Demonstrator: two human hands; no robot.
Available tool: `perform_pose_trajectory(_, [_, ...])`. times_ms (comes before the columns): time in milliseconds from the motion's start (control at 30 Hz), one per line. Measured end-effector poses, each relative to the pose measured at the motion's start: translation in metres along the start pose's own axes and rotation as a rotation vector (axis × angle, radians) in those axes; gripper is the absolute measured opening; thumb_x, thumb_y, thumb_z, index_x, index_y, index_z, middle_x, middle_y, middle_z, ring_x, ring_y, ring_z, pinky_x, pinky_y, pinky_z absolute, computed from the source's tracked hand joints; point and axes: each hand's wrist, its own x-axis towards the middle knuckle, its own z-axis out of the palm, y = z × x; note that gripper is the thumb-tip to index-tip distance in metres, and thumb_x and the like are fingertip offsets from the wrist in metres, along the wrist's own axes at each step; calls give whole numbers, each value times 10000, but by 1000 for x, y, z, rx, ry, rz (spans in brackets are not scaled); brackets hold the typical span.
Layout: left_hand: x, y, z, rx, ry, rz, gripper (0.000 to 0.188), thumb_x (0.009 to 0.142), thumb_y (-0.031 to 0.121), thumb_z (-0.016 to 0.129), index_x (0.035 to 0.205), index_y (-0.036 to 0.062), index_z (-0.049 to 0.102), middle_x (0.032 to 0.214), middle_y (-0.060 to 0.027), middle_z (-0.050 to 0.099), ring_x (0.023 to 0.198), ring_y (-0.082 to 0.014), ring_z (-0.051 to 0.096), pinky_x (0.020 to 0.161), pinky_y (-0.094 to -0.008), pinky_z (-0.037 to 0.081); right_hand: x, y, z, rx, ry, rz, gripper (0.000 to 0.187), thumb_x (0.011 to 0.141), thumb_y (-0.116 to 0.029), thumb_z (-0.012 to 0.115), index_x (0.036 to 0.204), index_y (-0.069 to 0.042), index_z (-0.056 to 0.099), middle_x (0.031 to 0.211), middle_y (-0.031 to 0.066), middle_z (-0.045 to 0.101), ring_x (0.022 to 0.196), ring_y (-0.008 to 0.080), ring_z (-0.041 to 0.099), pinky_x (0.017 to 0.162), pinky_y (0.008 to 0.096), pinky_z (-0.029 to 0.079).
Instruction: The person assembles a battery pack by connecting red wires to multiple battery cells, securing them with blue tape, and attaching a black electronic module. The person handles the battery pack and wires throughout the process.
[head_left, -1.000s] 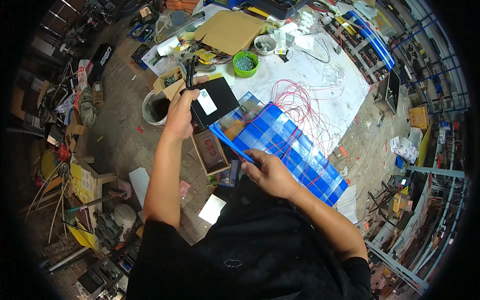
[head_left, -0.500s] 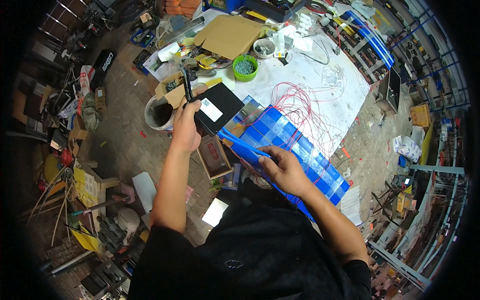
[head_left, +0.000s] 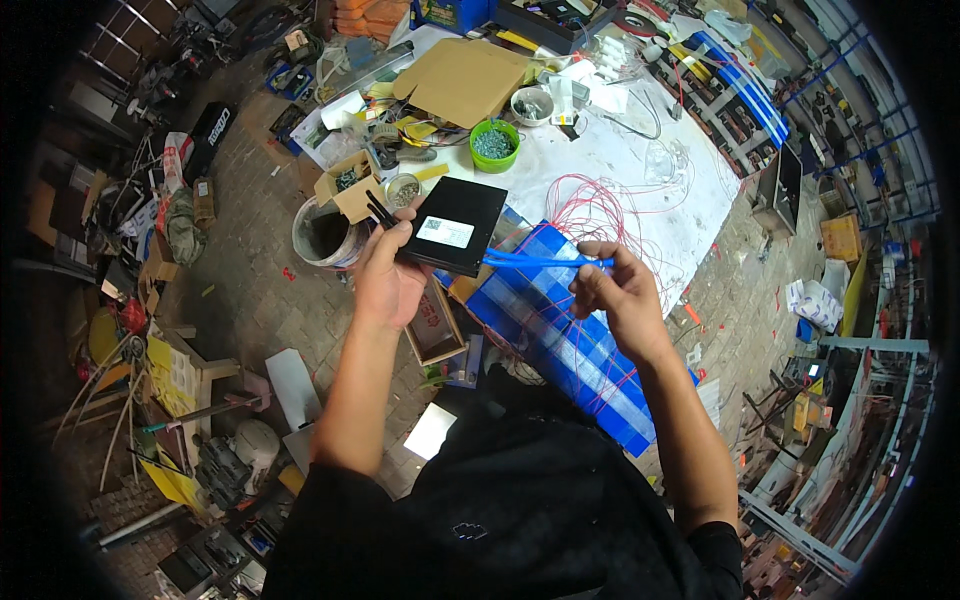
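My left hand point(head_left: 388, 270) is closed on the left edge of a flat black box point(head_left: 462, 215) with a white label, held above the floor and table edge. Short black leads point(head_left: 380, 208) stick out of the box beside my thumb. Thick blue cables point(head_left: 535, 261) leave its right side. My right hand point(head_left: 622, 295) pinches their far ends between thumb and fingers, so the cables run nearly level between both hands. Below lies a long pack wrapped in blue and clear tape point(head_left: 560, 335), with thin red wires point(head_left: 585, 205) looped over it and past its far edge.
On the white-topped table point(head_left: 690, 190) stand a green bowl of small parts point(head_left: 493, 146), a white bowl point(head_left: 531, 106) and a cardboard sheet point(head_left: 463, 80). A bucket point(head_left: 325, 235) and an open wooden box point(head_left: 437, 325) sit to the left. Metal shelving point(head_left: 860, 400) runs along the right.
The black box has turned and shifted right, its label now more level. My right hand has moved up and right with the cable ends, drawing the blue cables out straighter.
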Motion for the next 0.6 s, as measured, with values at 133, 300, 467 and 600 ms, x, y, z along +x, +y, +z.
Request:
perform_pose_trajectory(133, [-2, -8, -2, -129, 24, -67, 191, 991, 163, 575, 1133, 37, 599, 1385, -154, 618, 1236, -294, 620, 1014, -452, 561, 14, -5, -3, 279, 30, 13, 313, 1020, -197, 658, 1272, -30, 574, 927, 104, 688, 740, 195, 687, 670, 330, 558])
perform_pose_trajectory(300, [-4, -16, -14, -275, 55, -148, 253, 1005, 205, 579, 1175, 18, 574, 1317, -164, 633, 1247, -292, 614, 1057, -436, 556, 33, -14, 19, 435, -2, 20, 337, 1020, -223, 658, 1282, -36, 558, 964, 96, 669, 807, 208, 690, 705, 332, 558])
perform_pose_trajectory(467, [-23, -21, 12, -309, 76, -115, 234, 1033, 200, 557, 1175, 14, 568, 1323, -156, 632, 1255, -275, 607, 1108, -423, 521, 47, -2, 53, 66, -11, 12, 382, 1038, -322, 641, 1288, -48, 550, 918, 61, 661, 779, 177, 676, 672, 324, 560])
perform_pose_trajectory(600, [-41, -34, 15, -330, 31, -105, 281, 1061, 266, 545, 1248, 56, 561, 1336, -116, 616, 1290, -257, 579, 1111, -447, 494, 54, -3, 73, 72, -116, 48, 379, 1069, -344, 571, 1238, -5, 546, 836, 103, 667, 686, 216, 693, 622, 341, 564])
